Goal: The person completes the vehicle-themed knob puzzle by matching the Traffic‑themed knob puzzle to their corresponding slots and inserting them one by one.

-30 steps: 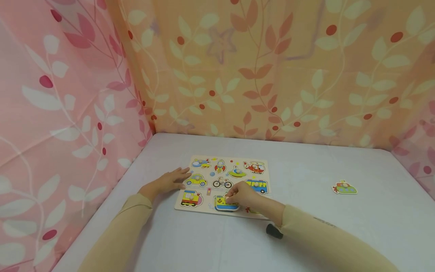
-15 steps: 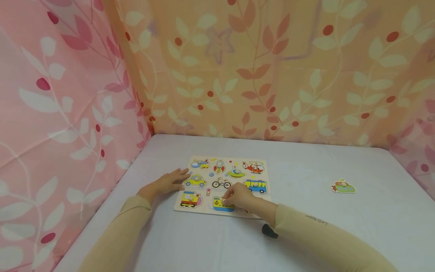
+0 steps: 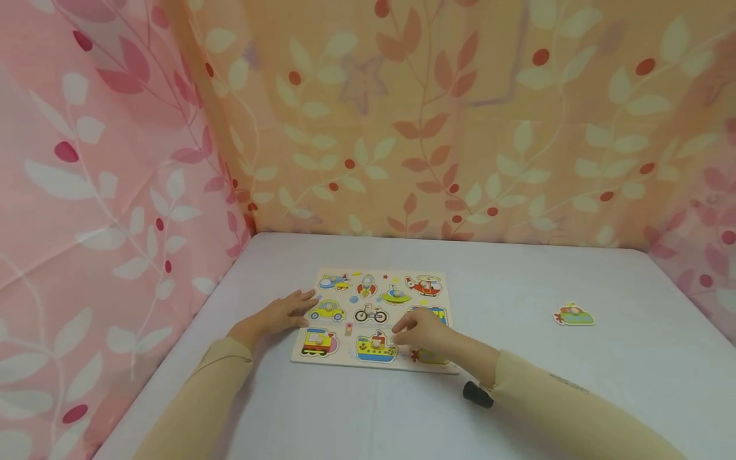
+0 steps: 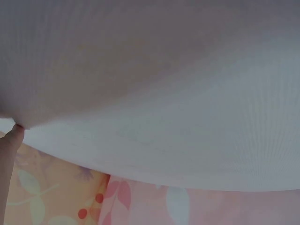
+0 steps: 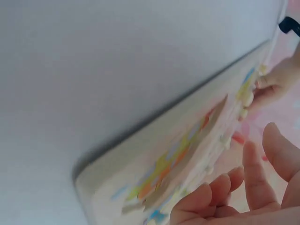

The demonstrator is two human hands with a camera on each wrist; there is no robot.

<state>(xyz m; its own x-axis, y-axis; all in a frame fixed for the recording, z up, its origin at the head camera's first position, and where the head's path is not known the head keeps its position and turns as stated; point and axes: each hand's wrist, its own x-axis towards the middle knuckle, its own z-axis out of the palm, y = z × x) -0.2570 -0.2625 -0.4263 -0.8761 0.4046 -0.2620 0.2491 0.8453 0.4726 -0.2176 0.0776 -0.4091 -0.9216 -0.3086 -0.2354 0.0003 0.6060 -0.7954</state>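
A wooden peg puzzle board lies on the table, bearing knobbed vehicle pieces. My left hand rests at its left edge beside the yellow car piece, fingers extended. My right hand hovers over the board's right part, fingers loosely bent and holding nothing. Just left of those fingertips, the ship piece sits in its place. Below the right hand is the submarine recess, partly covered; in the right wrist view the recess shows a coloured print inside. The bus piece is partly hidden behind the hand.
A loose green submarine piece lies on the white table well right of the board. A small black object shows under the right wrist. Patterned curtains stand behind and along both sides.
The right hand has let go of the ship piece and moved slightly right. The ship piece, tilted earlier, now lies flat in the board. The left hand stays at the board's edge.
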